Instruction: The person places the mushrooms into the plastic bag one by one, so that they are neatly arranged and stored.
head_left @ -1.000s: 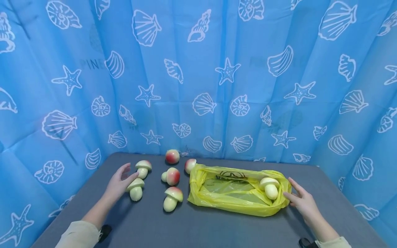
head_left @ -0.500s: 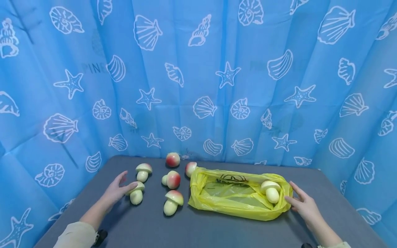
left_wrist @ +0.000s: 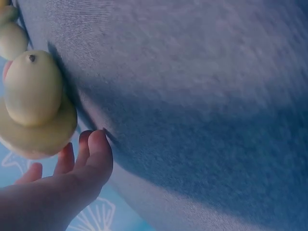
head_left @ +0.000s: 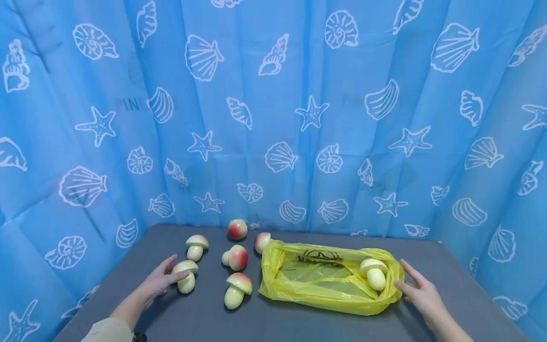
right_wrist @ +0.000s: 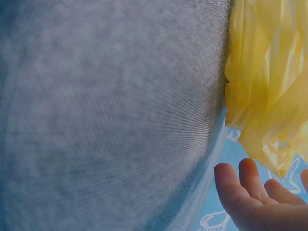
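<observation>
Since a second earlier, the left hand (head_left: 155, 285) had come down to the near left mushroom (head_left: 186, 285); its thumb, first seen above the cap, now crossed in front of it. The fingers there were parted and not closed round anything; whether they touched the cap could not be told. That mushroom lay on the worktop (head_left: 205, 327), stem toward the person.

The likeliest trouble was a roll: with so rounded a body, a grip closing on one side before the other could have pushed it off line. A push away from the person might have knocked the rear left mushroom (head_left: 195, 247), which lay just beyond. At the other side, the right hand (head_left: 425, 294) stood by the right end of the yellow bag (head_left: 316, 301), its fingers loose and grasping nothing; contact by its thumb was unclear. The bag's wall looked thin and limp, so a careless nudge could have folded it inward or shifted the bagged mushroom (head_left: 374, 273).

Against the earlier frame, the bag and mushrooms sat lower in the head view, but so did the curtain (head_left: 286, 194), which suggested a camera tilt. The right hand had kept its place beside the bag.
</observation>
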Action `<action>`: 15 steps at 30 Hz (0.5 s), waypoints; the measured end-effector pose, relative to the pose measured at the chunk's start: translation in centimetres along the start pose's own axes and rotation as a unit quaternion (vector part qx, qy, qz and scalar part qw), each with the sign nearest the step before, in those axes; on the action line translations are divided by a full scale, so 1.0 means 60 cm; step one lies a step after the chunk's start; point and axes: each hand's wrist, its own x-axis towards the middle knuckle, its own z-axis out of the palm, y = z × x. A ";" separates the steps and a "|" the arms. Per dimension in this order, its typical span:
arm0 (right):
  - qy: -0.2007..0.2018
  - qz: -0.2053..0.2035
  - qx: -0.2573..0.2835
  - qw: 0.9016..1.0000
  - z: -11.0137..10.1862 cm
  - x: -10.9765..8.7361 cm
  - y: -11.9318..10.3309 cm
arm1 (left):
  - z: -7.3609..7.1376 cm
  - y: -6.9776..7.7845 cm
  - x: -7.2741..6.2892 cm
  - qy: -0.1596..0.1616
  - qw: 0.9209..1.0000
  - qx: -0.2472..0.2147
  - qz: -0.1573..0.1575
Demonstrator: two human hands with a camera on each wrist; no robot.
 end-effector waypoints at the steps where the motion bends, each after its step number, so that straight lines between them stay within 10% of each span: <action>1: -0.002 -0.002 0.000 1.000 0.000 0.000 0.000 | 0.001 -0.001 0.000 0.000 1.000 -0.001 0.001; 15: -0.005 -0.004 -0.001 1.000 -0.003 0.004 0.006 | 0.018 -0.004 0.008 0.036 0.999 0.038 0.007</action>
